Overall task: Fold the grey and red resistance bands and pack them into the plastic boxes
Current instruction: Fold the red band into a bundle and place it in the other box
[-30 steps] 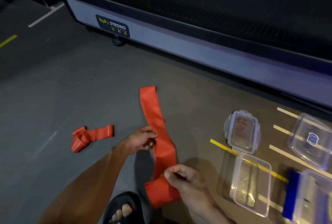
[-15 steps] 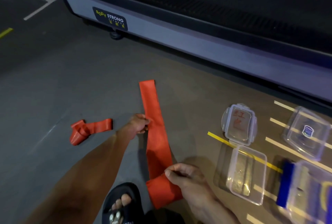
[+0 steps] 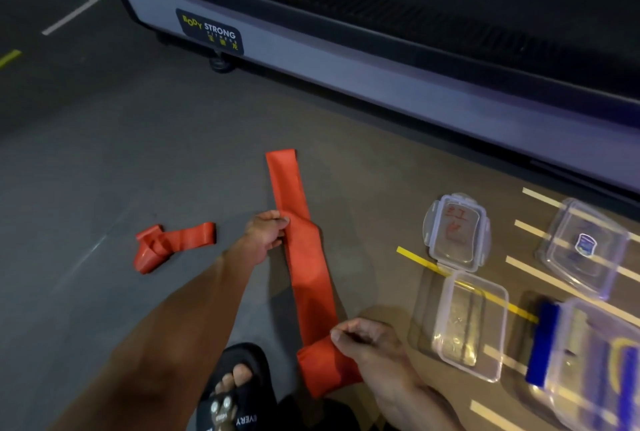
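left hand (image 3: 265,233) is pinching the edge of the long red band (image 3: 304,257) about halfway up, right hand (image 3: 367,344) has its fingers curled round the folded near end, so the band is stretched flat on the floor (image 3: 104,160) between them. second red band (image 3: 169,243) sits crumpled off to the left, well apart. to the right there's an open clear plastic box (image 3: 467,323) with its lid (image 3: 455,231) just beyond it, more boxes further right, one with a blue edge. treadmill base (image 3: 346,60) runs along the back, sandalled foot (image 3: 235,385) at the bottom
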Tool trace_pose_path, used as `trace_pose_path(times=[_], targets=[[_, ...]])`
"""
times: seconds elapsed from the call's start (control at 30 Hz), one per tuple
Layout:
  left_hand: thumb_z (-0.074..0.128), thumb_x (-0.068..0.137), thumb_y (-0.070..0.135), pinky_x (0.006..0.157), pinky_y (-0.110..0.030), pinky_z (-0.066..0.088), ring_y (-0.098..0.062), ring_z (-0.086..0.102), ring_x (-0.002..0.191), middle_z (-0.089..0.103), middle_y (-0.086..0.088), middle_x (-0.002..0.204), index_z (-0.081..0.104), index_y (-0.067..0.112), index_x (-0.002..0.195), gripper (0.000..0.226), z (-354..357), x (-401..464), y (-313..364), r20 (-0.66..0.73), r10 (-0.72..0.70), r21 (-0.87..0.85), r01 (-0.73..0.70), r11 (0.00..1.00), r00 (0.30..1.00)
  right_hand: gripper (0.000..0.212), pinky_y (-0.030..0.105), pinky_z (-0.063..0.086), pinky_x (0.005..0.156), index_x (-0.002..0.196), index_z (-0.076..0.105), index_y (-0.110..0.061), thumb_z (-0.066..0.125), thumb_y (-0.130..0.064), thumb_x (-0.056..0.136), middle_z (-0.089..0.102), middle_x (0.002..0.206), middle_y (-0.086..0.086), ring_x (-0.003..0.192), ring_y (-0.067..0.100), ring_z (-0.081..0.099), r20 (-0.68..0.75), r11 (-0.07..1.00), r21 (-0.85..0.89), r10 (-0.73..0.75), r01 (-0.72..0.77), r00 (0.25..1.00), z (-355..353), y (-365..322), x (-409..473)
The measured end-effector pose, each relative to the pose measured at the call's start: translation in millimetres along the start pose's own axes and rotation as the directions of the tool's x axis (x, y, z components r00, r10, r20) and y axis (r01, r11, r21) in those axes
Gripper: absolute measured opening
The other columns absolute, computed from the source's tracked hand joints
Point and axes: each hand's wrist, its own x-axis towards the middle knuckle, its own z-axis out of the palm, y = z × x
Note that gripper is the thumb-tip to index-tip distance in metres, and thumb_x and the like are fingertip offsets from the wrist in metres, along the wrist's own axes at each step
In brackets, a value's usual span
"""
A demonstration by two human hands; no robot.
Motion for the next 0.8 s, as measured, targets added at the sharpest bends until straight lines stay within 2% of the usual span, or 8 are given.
trace_pose_path(times=[0.07, 0.17, 0.23, 0.3, 0.37, 0.5, 0.67, 0.8], targets=[[0.063, 0.098, 0.005, 0.062, -0.027, 0.045, -0.013, 0.053, 0.068, 0.06, 0.0, 0.079, 0.056, 0.02, 0.079, 0.026, -0.1, 1.6, -0.1, -0.008, -0.013, 0.02, 0.013, 1.0, 1.0, 0.016, 0.01, 0.041, 0.06, 0.074, 0.076, -0.01, 0.076, -0.001, 0.087, 0.068, 0.066, -0.004, 0.061, -0.003, 0.058, -0.004, 1.0, -0.015, 0.002, -0.002, 1.0, -0.6, -0.9, 0.2], [0.065, 0.097, 0.01, 0.059, -0.027, 0.046, -0.021, 0.06, 0.079, 0.063, -0.006, 0.086, 0.056, 0.019, 0.076, 0.025, 0.1, 5.7, -3.5, -0.037, -0.004, 0.256, 0.013, 0.967, 0.999, 0.014, 0.011, 0.041, 0.06, 0.074, 0.077, -0.009, 0.077, -0.002, 0.086, 0.068, 0.066, -0.005, 0.063, -0.002, 0.058, -0.008, 0.999, -0.046, 0.013, -0.014, 1.0, -0.8, -1.9, 0.8], [0.068, 0.096, 0.016, 0.058, -0.025, 0.046, -0.022, 0.062, 0.083, 0.065, -0.007, 0.09, 0.058, 0.019, 0.077, 0.021, -1.2, 9.9, -2.7, -0.032, 0.017, 0.347, -0.005, 0.938, 0.999, 0.012, 0.011, 0.042, 0.059, 0.076, 0.077, -0.008, 0.077, -0.002, 0.086, 0.068, 0.066, -0.005, 0.062, -0.002, 0.058, 0.009, 0.998, -0.048, 0.029, -0.029, 1.0, -0.3, -4.2, -0.1], [0.07, 0.095, 0.025, 0.053, -0.023, 0.042, -0.019, 0.06, 0.069, 0.065, -0.006, 0.082, 0.06, 0.019, 0.079, 0.02, -3.3, 12.9, 3.8, -0.021, 0.047, 0.409, -0.034, 0.912, 0.999, 0.011, 0.011, 0.042, 0.059, 0.077, 0.077, -0.008, 0.077, -0.002, 0.086, 0.069, 0.067, -0.004, 0.061, -0.003, 0.058, 0.026, 0.998, -0.048, 0.034, -0.032, 0.999, -0.3, -8.3, 0.2], [0.07, 0.094, 0.037, 0.047, -0.021, 0.034, -0.018, 0.052, 0.058, 0.059, -0.005, 0.07, 0.058, 0.019, 0.078, 0.027, -7.4, 19.3, 12.1, -0.015, 0.081, 0.456, -0.065, 0.887, 0.997, 0.014, 0.011, 0.043, 0.06, 0.075, 0.077, -0.01, 0.077, -0.002, 0.086, 0.069, 0.066, -0.005, 0.061, -0.003, 0.059, 0.037, 0.998, -0.054, 0.04, -0.038, 0.999, -0.7, -10.5, 4.3], [0.064, 0.098, 0.043, 0.041, -0.018, 0.026, -0.017, 0.04, 0.047, 0.048, -0.006, 0.062, 0.051, 0.018, 0.072, 0.038, -19.6, 45.7, 28.0, -0.056, 0.117, 0.374, -0.088, 0.923, 0.992, 0.017, 0.01, 0.044, 0.058, 0.072, 0.078, -0.017, 0.08, -0.006, 0.085, 0.069, 0.06, -0.007, 0.057, -0.005, 0.06, 0.056, 0.996, -0.067, 0.055, -0.051, 0.997, 0.3, -17.2, 15.7], [0.062, 0.101, 0.036, 0.036, -0.012, 0.021, -0.012, 0.032, 0.044, 0.042, -0.003, 0.062, 0.046, 0.019, 0.07, 0.038, -26.3, 79.4, 60.4, -0.073, 0.109, 0.174, -0.095, 0.98, 0.991, 0.016, 0.02, 0.048, 0.069, 0.074, 0.081, -0.022, 0.08, -0.013, 0.087, 0.073, 0.071, -0.002, 0.07, 0.007, 0.064, 0.141, 0.989, -0.09, 0.127, -0.115, 0.982, -0.2, -28.1, 34.7], [0.062, 0.1, 0.038, 0.036, -0.012, 0.019, -0.008, 0.033, 0.034, 0.043, -0.004, 0.061, 0.045, 0.019, 0.067, 0.042, -22.5, 97.9, 85.2, -0.063, 0.082, 0.186, -0.069, 0.98, 0.995, 0.005, 0.022, 0.046, 0.066, 0.079, 0.082, -0.023, 0.085, -0.023, 0.082, 0.072, 0.069, -0.002, 0.067, 0.008, 0.065, 0.142, 0.985, -0.093, 0.155, -0.143, 0.978, 3.9, -35.9, 48.1]])
